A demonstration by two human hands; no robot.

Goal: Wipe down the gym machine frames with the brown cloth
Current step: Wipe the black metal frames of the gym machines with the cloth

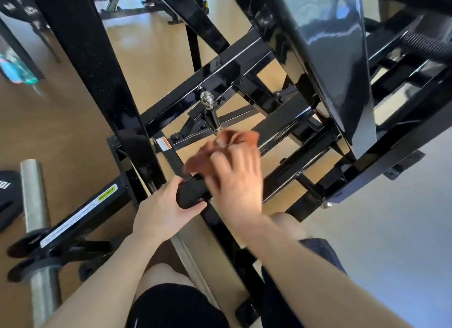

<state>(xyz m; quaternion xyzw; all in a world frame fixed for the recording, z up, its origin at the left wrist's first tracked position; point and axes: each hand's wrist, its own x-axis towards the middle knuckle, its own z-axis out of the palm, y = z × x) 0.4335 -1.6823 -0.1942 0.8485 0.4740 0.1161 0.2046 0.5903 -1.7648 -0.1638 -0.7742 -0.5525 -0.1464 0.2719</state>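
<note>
A: Where is the cloth [221,146]?

B: Bunched in the right hand [234,178], fingers curled round it, blurred, at mid-scene over a black frame [220,220] bar.

A: And the left hand [162,211]?

B: Its fingers grip a near black handle [192,193].

A: Which step?

B: Likely mid-wipe. Next, press the cloth along the farther crossbars.

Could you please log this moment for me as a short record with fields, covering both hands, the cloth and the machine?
left hand: grips a black handle on the frame
right hand: holds the brown cloth, blurred by motion
cloth position: by the lower frame bars, just below a chrome bolt
frame: black, glossy
nearby: steel bar at left
floor: tan
</note>
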